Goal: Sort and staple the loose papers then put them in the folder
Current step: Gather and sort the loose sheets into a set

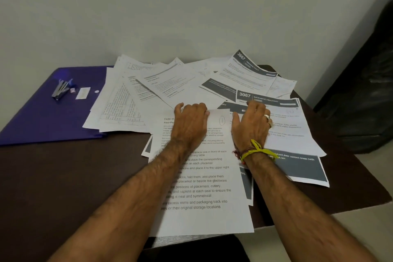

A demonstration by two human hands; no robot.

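I logged both hands on top sheet [204, 176]: left hand [191, 125] and right hand [251, 125] flat, gripping nothing. One folder [42, 117], one stapler [61, 89] at 10 o'clock.

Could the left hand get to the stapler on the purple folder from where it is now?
Probably yes. The left hand rests on the front sheet, and the stapler lies uncovered on the folder to its left, with only flat papers between them.

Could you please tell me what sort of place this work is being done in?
Probably a plain home or office desk corner: a dark brown table against a bare wall, with printed papers, a purple folder and a stapler.
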